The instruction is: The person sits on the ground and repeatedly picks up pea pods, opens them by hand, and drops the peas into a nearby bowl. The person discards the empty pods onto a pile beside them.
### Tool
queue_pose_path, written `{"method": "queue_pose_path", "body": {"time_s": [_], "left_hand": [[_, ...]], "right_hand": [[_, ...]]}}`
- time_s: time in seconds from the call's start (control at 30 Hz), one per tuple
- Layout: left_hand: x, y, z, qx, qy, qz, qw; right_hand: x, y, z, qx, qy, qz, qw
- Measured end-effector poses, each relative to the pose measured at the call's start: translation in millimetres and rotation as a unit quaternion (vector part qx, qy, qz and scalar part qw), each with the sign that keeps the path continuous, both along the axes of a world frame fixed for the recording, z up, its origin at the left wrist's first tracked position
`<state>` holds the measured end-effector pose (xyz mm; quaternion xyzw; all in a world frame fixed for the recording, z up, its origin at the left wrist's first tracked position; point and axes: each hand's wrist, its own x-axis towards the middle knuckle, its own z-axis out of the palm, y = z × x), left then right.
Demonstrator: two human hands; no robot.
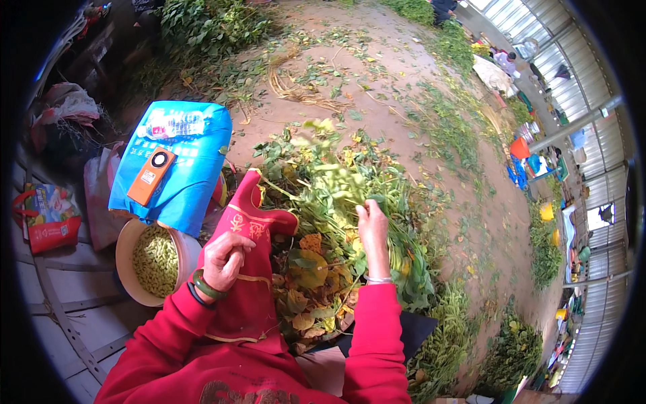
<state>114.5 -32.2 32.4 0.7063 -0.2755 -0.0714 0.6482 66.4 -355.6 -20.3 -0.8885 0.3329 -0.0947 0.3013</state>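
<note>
My right hand (373,222) is closed on a leafy bean plant stem with green pods (343,182), which look blurred. Beneath it spreads a pile of cut green bean plants (398,247). Over the red apron (242,257) is my left hand (226,260), its fingers curled; whether it holds anything small cannot be told. A bracelet is on that wrist. To the left of this hand stands a pale bucket (126,267), partly filled with green bean pods (155,260). Yellow and brown leaves (308,272) lie between my arms.
A blue package (197,177) beside the bucket bears a plastic bottle (174,123) and an orange device (151,177). At the far left is a red bag (54,232). Leaf litter and dried stems (298,96) cover parts of the floor. A person (504,60) is far off at upper right.
</note>
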Motion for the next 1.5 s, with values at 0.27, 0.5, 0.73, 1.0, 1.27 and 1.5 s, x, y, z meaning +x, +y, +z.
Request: {"method": "queue_pose_path", "body": {"time_s": [0.27,0.5,0.73,1.0,1.27,1.5], "left_hand": [[-29.2,-63.6,38.7,0.069,-0.069,-0.182,0.978],[-69.2,-173.3,87.5,-0.005,-0.231,-0.126,0.965],[-67.2,-204.9,113.8,-0.144,0.068,-0.191,0.969],[24.0,-194.4,40.2,-0.156,0.310,-0.028,0.938],[-0.4,-201.1,-9.9,0.521,-0.120,-0.135,0.834],[-92.1,-271.2,-38.4,0.381,-0.442,-0.292,0.758]], "right_hand": [[-114.2,-19.5,70.6,0.065,-0.259,-0.107,0.958],[-142.3,18.1,107.9,0.055,-0.256,-0.119,0.958],[-158.6,6.8,145.5,0.158,-0.371,-0.122,0.907],[-209.1,-45.5,127.9,0.221,-0.504,-0.227,0.804],[-233.4,-59.6,136.1,0.202,-0.582,-0.171,0.769],[-233.3,-58.3,130.1,0.262,-0.530,-0.121,0.797]]}}
